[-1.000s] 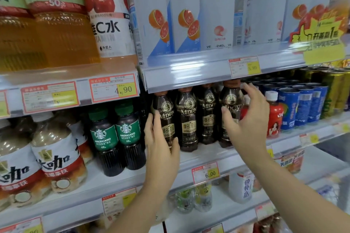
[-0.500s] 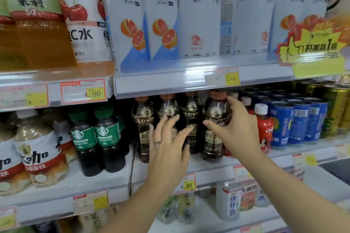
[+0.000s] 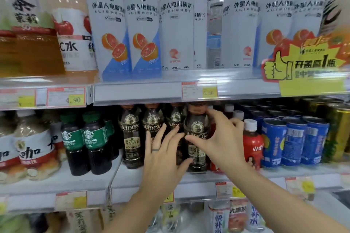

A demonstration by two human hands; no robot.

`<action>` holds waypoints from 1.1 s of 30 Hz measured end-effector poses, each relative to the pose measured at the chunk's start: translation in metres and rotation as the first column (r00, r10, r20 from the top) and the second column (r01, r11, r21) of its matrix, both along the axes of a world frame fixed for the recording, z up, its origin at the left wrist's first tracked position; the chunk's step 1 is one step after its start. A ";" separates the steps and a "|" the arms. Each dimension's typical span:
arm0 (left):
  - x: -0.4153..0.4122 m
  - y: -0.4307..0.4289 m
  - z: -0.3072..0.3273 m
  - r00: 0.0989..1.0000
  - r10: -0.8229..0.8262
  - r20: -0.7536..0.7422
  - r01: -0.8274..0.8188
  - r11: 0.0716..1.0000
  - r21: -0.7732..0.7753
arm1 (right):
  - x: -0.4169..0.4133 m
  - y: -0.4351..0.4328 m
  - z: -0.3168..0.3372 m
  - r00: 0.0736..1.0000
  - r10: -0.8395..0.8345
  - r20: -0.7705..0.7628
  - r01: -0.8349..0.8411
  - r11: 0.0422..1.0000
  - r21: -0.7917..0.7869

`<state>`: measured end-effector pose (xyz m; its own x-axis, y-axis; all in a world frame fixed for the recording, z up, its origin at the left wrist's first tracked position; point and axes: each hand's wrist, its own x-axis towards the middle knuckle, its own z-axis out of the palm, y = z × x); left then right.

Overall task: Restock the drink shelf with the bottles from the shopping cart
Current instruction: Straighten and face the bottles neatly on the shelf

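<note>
**A:** Entry one, the fixture?

**B:** White store shelving fills the frame. The upper shelf (image 3: pixel 142 91) crosses the middle band and carries a clear price rail. One price tag (image 3: pixel 66 97) at left reads 4.90, and a second tag (image 3: pixel 199 91) right of centre reads 5.80. The middle shelf (image 3: pixel 151 178) crosses the lower half, with bare white board showing in front of the stock. A third tier shows along the bottom edge, blurred.

**A:** Stock on the top tier?

**B:** Amber tea bottles (image 3: pixel 28 24) at upper left, then tall white electrolyte bottles (image 3: pixel 176 24) across centre and right. A yellow promo sign (image 3: pixel 306 68) hangs on the rail at right.

**A:** Middle tier?

**B:** From left to right: milky coffee bottles (image 3: pixel 32 143), green-labelled Americano bottles (image 3: pixel 83 138), then a front row of four dark coffee bottles (image 3: pixel 132 138). After those come a red bottle (image 3: pixel 252 143) with a white cap, blue cans (image 3: pixel 295 138) and yellow-green cans (image 3: pixel 339 134) at the right edge.

**A:** The hands?

**B:** The left hand (image 3: pixel 162 159), at centre, has straight, spread fingers in front of the second and third dark bottles. It wears a ring (image 3: pixel 155 150), and its thumb touches the low front of the rightmost coffee bottle (image 3: pixel 197 138). The right hand (image 3: pixel 221 142) curls round that same bottle, with the thumb across the label and the fingers up at the shoulder.

**A:** Where does that bottle stand?

**B:** Upright on the middle shelf at the front edge, centre of the frame, just beside the red bottle.
</note>
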<state>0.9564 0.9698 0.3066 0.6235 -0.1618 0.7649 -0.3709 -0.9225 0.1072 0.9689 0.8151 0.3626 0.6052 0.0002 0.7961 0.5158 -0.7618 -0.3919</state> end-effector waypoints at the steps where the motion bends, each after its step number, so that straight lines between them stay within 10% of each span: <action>1: -0.005 -0.001 0.002 0.998 -0.061 -0.014 0.059 0.991 -0.119 | -0.003 0.001 -0.004 0.997 0.058 0.046 -0.058 0.998 0.003; 5: -0.028 -0.005 0.008 0.898 -0.421 -0.126 0.265 0.748 -0.609 | -0.022 0.007 -0.020 0.914 0.368 0.170 -0.361 0.930 -0.067; 11: -0.067 0.007 0.006 0.903 -0.392 0.174 0.399 0.618 -0.678 | -0.041 0.018 -0.015 0.740 0.669 -0.069 -0.672 0.741 -0.011; 16: -0.086 0.038 -0.006 0.952 -0.301 0.059 0.243 0.621 -0.745 | -0.019 0.025 -0.029 0.740 0.608 -0.287 -0.522 0.789 0.325; 33: -0.084 0.065 -0.017 0.933 -0.346 -0.103 0.123 0.573 -0.810 | 0.036 0.057 -0.046 0.868 0.344 -0.359 -0.206 0.906 0.370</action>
<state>0.8721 1.0349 0.2898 0.8211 0.2600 0.5081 -0.4227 -0.3212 0.8475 1.0044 0.8722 0.3166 0.8853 0.0115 0.4649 0.4270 -0.4163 -0.8027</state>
